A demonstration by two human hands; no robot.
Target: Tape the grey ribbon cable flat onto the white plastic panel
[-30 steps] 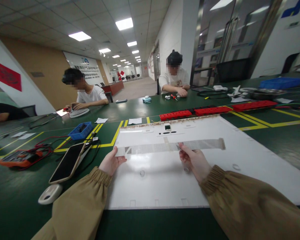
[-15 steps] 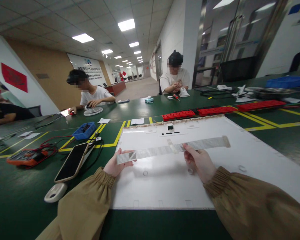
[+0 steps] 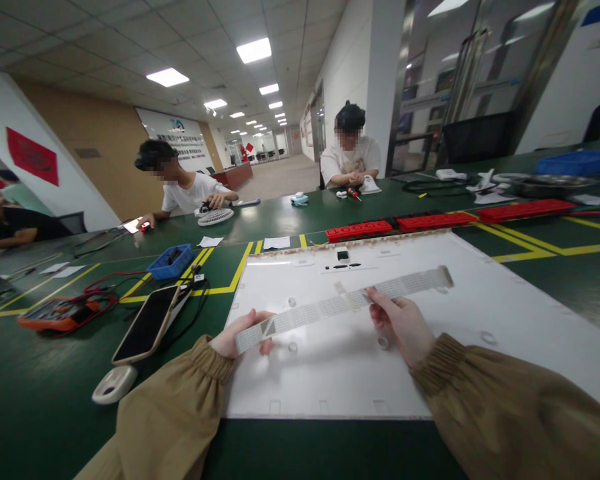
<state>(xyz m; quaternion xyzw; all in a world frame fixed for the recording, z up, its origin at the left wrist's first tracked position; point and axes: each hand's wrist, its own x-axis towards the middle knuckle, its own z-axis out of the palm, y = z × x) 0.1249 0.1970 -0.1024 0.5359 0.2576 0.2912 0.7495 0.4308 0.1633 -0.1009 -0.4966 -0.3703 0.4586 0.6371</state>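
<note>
A long grey flat ribbon cable (image 3: 310, 315) slants up to the right above a white panel (image 3: 340, 380). My right hand (image 3: 405, 327) pinches it right of its middle, thumb on top, and the far end sticks out free. At the lower left end, my left hand (image 3: 235, 335) is closed loosely around the cable; the strip covers part of its fingers. A pale piece of tape (image 3: 347, 297) crosses the cable near its middle. The panel lies flat on the green table and has small cutouts along its far side.
Left of the panel lie a phone (image 3: 147, 325), a white oval object (image 3: 114, 385), a blue tray (image 3: 170, 261) and an orange multimeter (image 3: 57, 315). Red strips (image 3: 360, 231) line the panel's far edge. Two people (image 3: 350, 157) sit across the table, one handling a small white fan (image 3: 216, 217).
The cable has tilted more: its left end has dropped and its right end has swung slightly up and left. My left hand has turned a little. Across the table, the fan has moved right.
</note>
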